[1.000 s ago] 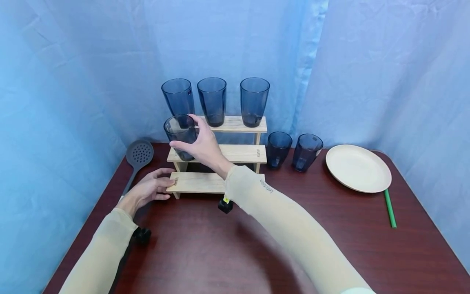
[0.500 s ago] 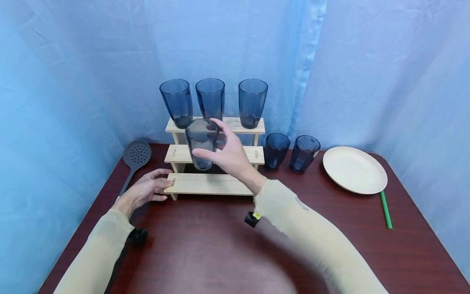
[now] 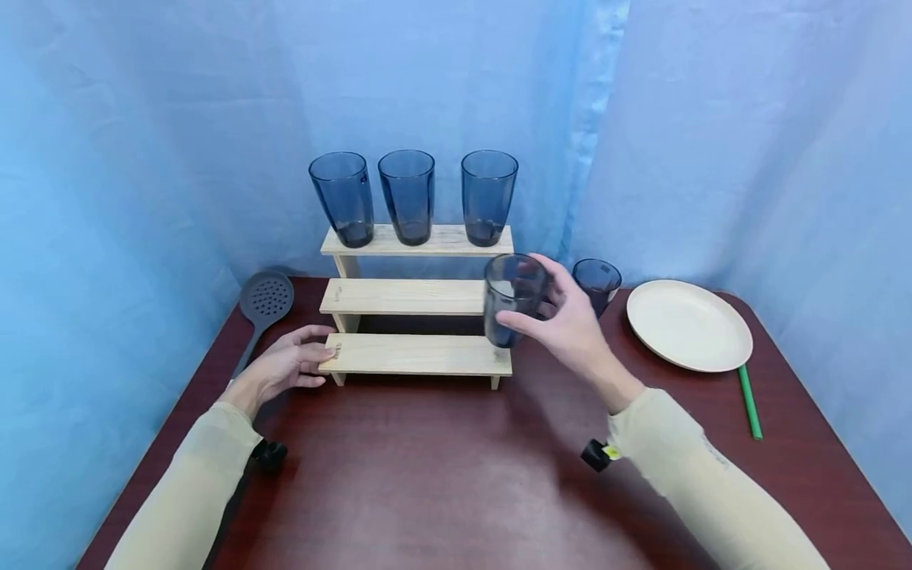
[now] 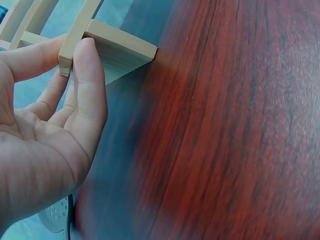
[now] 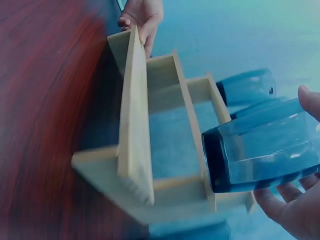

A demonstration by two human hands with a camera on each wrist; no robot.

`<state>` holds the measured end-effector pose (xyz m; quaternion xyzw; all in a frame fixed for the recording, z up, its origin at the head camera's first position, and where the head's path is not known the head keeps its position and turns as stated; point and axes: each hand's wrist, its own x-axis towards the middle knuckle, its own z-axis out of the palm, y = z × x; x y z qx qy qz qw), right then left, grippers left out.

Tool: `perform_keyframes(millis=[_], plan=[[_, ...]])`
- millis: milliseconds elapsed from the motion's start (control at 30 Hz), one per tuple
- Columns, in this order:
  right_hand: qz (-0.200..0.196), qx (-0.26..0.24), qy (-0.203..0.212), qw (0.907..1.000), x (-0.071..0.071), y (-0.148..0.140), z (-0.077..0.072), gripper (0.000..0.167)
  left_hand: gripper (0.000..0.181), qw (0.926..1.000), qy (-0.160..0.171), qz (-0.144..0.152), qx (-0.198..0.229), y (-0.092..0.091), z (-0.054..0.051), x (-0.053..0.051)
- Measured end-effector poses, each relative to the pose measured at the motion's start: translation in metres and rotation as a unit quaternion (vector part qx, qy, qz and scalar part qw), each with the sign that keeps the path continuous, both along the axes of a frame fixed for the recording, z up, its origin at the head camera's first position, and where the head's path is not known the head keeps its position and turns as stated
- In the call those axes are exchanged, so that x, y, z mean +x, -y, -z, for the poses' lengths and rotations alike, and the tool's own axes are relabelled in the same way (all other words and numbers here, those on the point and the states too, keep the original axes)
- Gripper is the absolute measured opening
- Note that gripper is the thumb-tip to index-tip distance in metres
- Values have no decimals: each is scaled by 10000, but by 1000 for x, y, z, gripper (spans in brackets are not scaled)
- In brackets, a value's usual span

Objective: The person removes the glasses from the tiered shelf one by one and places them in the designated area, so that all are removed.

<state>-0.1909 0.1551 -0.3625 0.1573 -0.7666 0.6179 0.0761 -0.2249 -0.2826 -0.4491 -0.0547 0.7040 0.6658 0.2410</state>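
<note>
Right hand (image 3: pixel 577 332) curled round a glass (image 3: pixel 514 291), left hand (image 3: pixel 285 368) pinching the stand (image 3: pixel 413 356).
If I dip early, it could strike the stand.

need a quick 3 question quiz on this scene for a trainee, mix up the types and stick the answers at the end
1. Multiple choice: what does the right hand hold?
a) a plate
b) a glass
c) a skimmer

2. True or false: the left hand grips one end of the lowest shelf of the rack.

3. Count: how many glasses stand on the top shelf?

Key:
1. b
2. True
3. Three
</note>
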Motion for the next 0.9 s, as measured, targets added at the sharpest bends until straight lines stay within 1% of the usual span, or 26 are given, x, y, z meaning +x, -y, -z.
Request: perform_keyframes(millis=[167,267,433,633,767,900], plan=[[270,229,87,9993,10,-32,8,84,71,10000,4,48,3,-4,1,-4],[384,380,127,9985,11,-43,16,86,69,10000,4,36,5,-3,1,-5],[446,374,181,9981,4,-53,36,85,69,10000,18,27,-73,2,-2,-2],[499,295,181,9982,-6,-58,59,86,69,10000,4,-5,-11,5,-4,-2],[524,293,275,9978,-8,-60,67,86,70,10000,34,26,22,4,-2,-3],[564,324,346,9973,-10,-61,71,88,70,9999,77,15,78,2,0,-2]])
